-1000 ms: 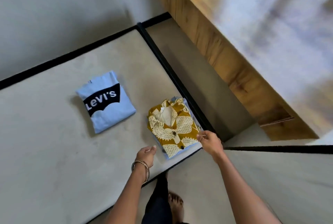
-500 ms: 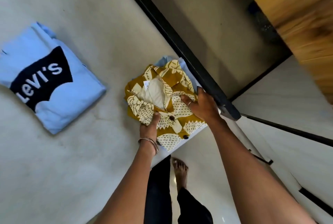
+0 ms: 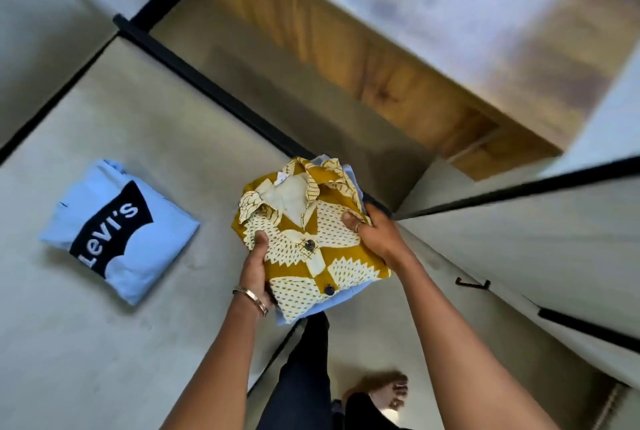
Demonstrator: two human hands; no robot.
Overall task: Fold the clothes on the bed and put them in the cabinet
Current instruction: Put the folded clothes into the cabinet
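A folded mustard-and-cream patterned shirt (image 3: 304, 232) lies on top of a folded light blue garment (image 3: 311, 310), and I hold the stack lifted at the bed's corner. My left hand (image 3: 254, 267) grips its left edge, thumb on top. My right hand (image 3: 375, 234) grips its right edge, thumb on top. A folded light blue Levi's t-shirt (image 3: 114, 228) lies on the bed (image 3: 104, 343) to the left. A wooden cabinet (image 3: 381, 76) stands beyond the bed, blurred.
The bed's black frame edge (image 3: 207, 86) runs diagonally between bed and floor. My legs and a bare foot (image 3: 381, 391) stand on the light floor below. Black stripes (image 3: 519, 187) cross the floor at right.
Both hands went from reaching for the patterned stack to gripping it, and it has risen off the bed's corner. The view has swung back toward the cabinet.
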